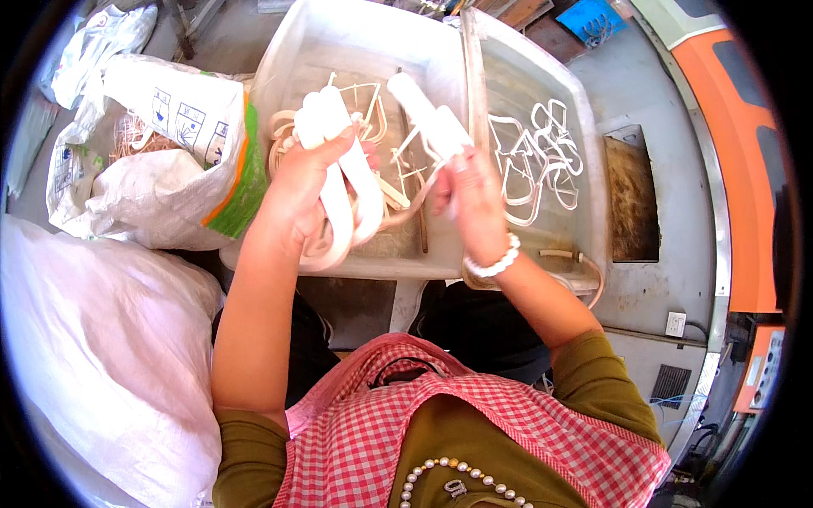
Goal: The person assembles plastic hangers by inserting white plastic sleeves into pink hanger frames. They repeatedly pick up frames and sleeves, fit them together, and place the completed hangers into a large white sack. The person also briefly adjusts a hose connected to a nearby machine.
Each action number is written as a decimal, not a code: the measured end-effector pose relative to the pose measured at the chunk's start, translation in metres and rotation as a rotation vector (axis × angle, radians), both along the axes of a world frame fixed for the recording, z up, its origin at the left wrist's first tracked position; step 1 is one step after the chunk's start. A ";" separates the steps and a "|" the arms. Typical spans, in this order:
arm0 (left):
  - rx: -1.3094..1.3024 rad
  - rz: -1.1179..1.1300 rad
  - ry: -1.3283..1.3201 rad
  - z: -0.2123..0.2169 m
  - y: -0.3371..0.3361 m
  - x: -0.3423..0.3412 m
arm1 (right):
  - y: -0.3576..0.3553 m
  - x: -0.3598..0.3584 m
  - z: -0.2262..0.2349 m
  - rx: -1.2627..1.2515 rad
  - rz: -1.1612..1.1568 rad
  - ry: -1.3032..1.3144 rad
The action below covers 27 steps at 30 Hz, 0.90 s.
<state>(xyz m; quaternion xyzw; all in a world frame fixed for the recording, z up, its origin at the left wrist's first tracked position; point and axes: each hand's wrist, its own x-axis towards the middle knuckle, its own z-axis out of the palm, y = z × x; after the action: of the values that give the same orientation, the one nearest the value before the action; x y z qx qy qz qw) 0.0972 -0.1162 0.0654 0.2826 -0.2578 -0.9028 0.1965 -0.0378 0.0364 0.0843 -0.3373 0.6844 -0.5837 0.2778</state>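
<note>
My left hand (306,182) is closed round several thick, bent white plastic pieces (362,190); their rounded ends stick up above the thumb and their curved loops hang below. To the right, my right hand (470,199) has its fingers closed at the lower end of a white plastic piece with two thick rounded bars (428,114). A thinner pale strip (406,212) runs down and left from near those fingers; whether they grip it too, I cannot tell. Both hands are over a whitish plastic tub (364,38), where thin pale plastic strips and bent bits lie, partly hidden by my hands.
A second tub (542,63) adjoins on the right, holding a tangle of white bent plastic frames (538,161) and a hose (593,284). At left stand an open woven sack (161,182) with scraps and a large pale bag (110,356). An orange machine (732,169) borders the far right.
</note>
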 end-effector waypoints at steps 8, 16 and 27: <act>0.178 0.006 0.195 -0.008 0.015 -0.007 | 0.010 0.039 -0.039 0.001 0.152 0.239; 0.073 -0.028 0.150 -0.011 0.011 -0.001 | 0.009 0.026 -0.017 0.001 0.417 0.184; -0.198 -0.184 0.201 -0.010 0.001 0.021 | 0.003 -0.128 -0.033 0.254 0.197 0.723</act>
<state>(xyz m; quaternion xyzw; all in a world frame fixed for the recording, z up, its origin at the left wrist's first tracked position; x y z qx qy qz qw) 0.1186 -0.1148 0.0553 0.1455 -0.3492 -0.9109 0.1645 -0.1654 0.0393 0.0512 -0.5480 0.7692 -0.3086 0.1128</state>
